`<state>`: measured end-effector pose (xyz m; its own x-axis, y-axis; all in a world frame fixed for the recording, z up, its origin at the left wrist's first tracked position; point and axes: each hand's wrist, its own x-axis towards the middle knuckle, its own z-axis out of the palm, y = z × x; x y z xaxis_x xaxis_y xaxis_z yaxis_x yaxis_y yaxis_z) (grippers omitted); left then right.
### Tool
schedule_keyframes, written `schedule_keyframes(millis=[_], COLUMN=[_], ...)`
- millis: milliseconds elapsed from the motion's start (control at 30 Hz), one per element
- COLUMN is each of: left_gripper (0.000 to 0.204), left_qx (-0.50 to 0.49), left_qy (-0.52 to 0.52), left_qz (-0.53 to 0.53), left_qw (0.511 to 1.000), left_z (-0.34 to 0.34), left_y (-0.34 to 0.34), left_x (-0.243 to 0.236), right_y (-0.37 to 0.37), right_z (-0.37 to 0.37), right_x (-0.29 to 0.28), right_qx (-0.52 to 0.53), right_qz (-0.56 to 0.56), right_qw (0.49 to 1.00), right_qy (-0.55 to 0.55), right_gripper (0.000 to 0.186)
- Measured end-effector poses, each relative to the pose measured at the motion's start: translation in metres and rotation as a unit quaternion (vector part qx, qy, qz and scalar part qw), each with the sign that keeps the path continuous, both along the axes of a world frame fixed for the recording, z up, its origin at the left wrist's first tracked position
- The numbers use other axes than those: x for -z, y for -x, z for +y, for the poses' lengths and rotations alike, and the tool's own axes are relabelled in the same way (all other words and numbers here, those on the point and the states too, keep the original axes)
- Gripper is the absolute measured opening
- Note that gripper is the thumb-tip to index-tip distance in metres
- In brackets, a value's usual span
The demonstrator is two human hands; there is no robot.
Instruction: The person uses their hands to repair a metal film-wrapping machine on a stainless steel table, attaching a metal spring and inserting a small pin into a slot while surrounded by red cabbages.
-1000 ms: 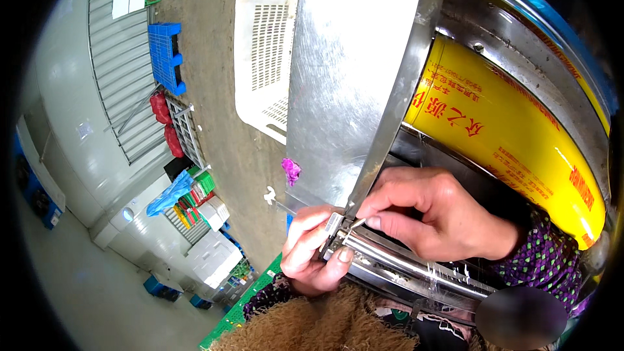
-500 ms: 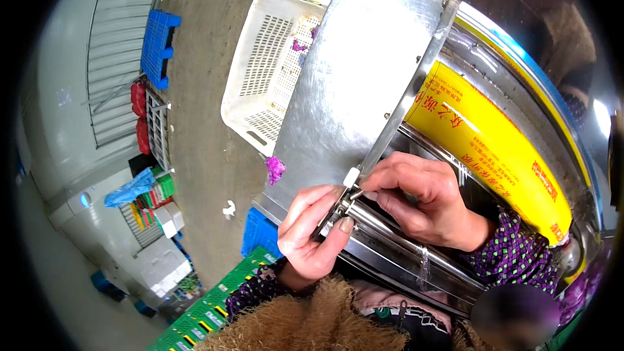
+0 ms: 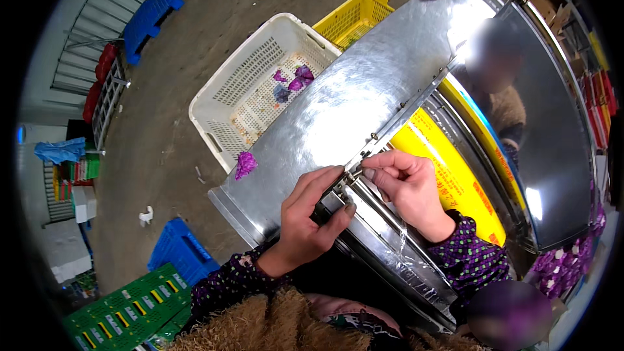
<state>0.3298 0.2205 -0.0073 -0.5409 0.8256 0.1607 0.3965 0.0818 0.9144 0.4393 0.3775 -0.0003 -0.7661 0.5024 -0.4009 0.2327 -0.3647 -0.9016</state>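
My left hand (image 3: 305,221) is bent round a small metal fitting (image 3: 339,190) at the end of a shiny bar, thumb on its near side and fingers on the far side. Opposite it, my right hand (image 3: 411,190) pinches thumb and forefinger together at the same fitting; whatever lies between those fingertips is too small to make out. A yellow printed film roll (image 3: 452,179) lies in the steel machine, just beyond my right hand. The sloping steel tabletop (image 3: 312,123) spreads out past both hands.
A white crate (image 3: 214,101) with purple leaf scraps stands left of the tabletop, a yellow crate (image 3: 354,19) behind it. A purple leaf (image 3: 246,165) lies on the table's edge. Blue (image 3: 182,250) and green (image 3: 130,309) plastic pallets are at lower left. Purple cabbages (image 3: 565,263) sit at right.
The view has swung, so the white crate and more of the tabletop show. Both hands stay at the fitting, with my left fingers slightly farther apart.
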Motion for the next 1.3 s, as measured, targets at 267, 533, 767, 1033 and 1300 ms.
schedule_keyframes(millis=[267,533,767,1033,1300], left_gripper=[0.041,0.054,0.063,0.061,0.059], left_qx=[-0.073,-0.113,-0.138,-0.134,-0.14], left_qy=[-0.056,-0.05,-0.071,-0.071,-0.088], left_qz=[-0.012,0.026,0.045,0.053,0.063], left_qw=[0.996,0.992,0.987,0.987,0.984], left_z=[-0.002,-0.004,-0.001,-0.003,-0.002], left_y=[-0.012,-0.022,-0.033,-0.032,-0.03], left_x=[0.012,0.007,0.011,0.009,0.01], right_y=[0.01,0.01,0.009,0.01,0.006], right_z=[-0.006,-0.01,-0.005,-0.003,-0.003], right_x=[0.001,-0.003,-0.007,-0.002,0.006], right_qx=[0.1,0.12,0.129,0.129,0.118], right_qz=[0.025,-0.001,-0.014,-0.001,0.001], right_qw=[0.977,0.99,0.979,0.975,0.98], right_qy=[0.186,0.074,0.16,0.179,0.159], right_gripper=[0.015,0.011,0.011,0.011,0.007])
